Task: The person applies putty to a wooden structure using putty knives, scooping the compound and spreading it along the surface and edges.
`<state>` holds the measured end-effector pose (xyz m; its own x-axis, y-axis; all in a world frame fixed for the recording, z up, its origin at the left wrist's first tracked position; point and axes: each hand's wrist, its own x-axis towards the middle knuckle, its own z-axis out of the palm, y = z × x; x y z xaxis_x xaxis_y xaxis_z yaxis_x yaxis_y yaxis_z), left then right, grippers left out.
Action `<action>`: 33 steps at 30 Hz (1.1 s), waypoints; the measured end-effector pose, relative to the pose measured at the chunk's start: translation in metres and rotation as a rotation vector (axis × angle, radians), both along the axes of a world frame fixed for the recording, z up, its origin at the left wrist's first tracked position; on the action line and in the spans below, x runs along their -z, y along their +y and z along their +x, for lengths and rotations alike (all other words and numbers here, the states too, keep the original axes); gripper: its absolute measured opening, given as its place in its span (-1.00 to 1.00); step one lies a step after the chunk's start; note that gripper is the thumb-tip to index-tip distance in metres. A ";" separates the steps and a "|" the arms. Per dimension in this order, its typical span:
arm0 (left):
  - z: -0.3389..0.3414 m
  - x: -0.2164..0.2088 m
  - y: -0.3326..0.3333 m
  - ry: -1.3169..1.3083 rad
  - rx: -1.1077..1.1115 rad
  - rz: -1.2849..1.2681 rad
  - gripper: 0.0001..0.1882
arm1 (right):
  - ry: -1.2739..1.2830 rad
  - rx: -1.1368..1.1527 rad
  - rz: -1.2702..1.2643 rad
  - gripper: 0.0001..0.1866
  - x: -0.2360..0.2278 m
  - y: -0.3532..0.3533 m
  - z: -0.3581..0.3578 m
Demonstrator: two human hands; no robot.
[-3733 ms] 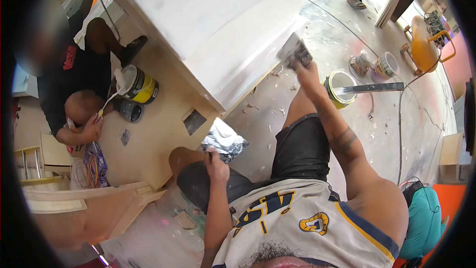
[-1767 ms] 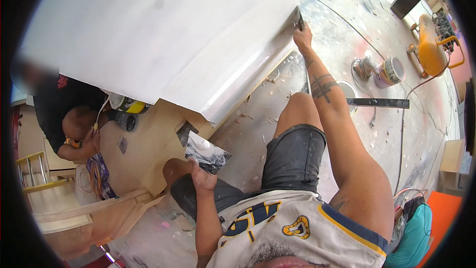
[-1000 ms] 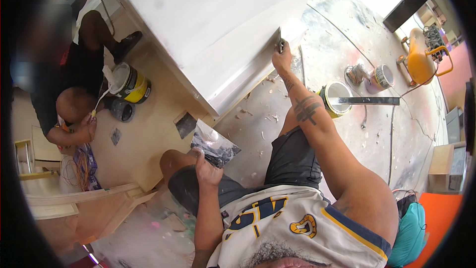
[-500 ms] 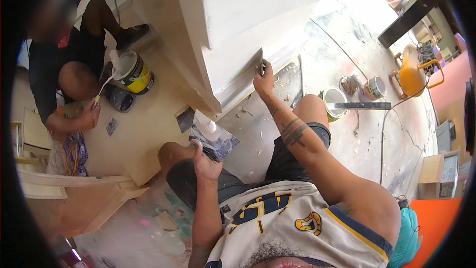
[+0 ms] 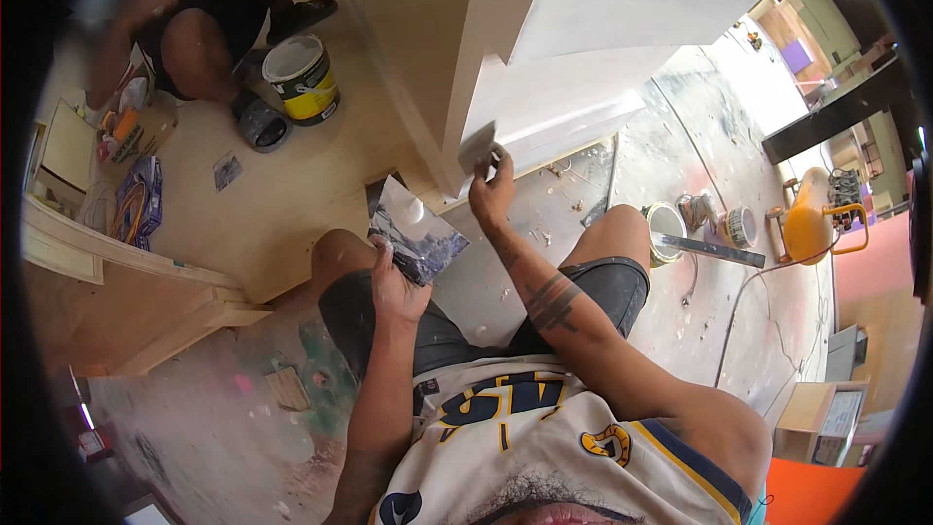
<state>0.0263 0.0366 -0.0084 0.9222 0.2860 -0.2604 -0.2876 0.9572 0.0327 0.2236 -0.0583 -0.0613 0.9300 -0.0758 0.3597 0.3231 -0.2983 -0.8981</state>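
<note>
My left hand (image 5: 398,290) grips the lower edge of a flat marbled grey-and-white tile-like board (image 5: 428,245), its thumb on top. A mound of white putty (image 5: 414,211) sits on the board's upper part. In my right hand (image 5: 494,196) is a putty knife (image 5: 477,146), its wide blade up by the lower corner of a white cabinet-like structure (image 5: 554,87). Whether the blade touches the surface I cannot tell. The board is held over my lap, below and left of the knife.
At the upper left a co-worker (image 5: 199,49) sits by a yellow-and-black bucket (image 5: 309,87). Right of my knee stand an open pail (image 5: 667,233) with a dark metal bar (image 5: 714,251) across it and a yellow compressor (image 5: 810,214). Cables and debris lie on the floor.
My right hand has brought the putty knife left and toward the structure's corner. My left hand still holds the board. The co-worker's arm has lifted from beside the bucket, and the view has shifted.
</note>
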 end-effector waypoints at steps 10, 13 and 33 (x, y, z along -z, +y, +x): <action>-0.006 0.001 0.006 0.006 -0.026 0.027 -0.61 | 0.075 -0.498 -0.023 -0.65 -0.046 -0.009 -0.069; 0.000 0.005 0.006 -0.058 0.057 -0.017 -0.63 | 0.099 -0.668 -0.003 -0.53 -0.061 -0.043 -0.062; 0.005 0.002 -0.005 0.137 0.095 0.247 -0.63 | -0.352 -0.144 -0.523 -0.42 -0.053 -0.228 0.098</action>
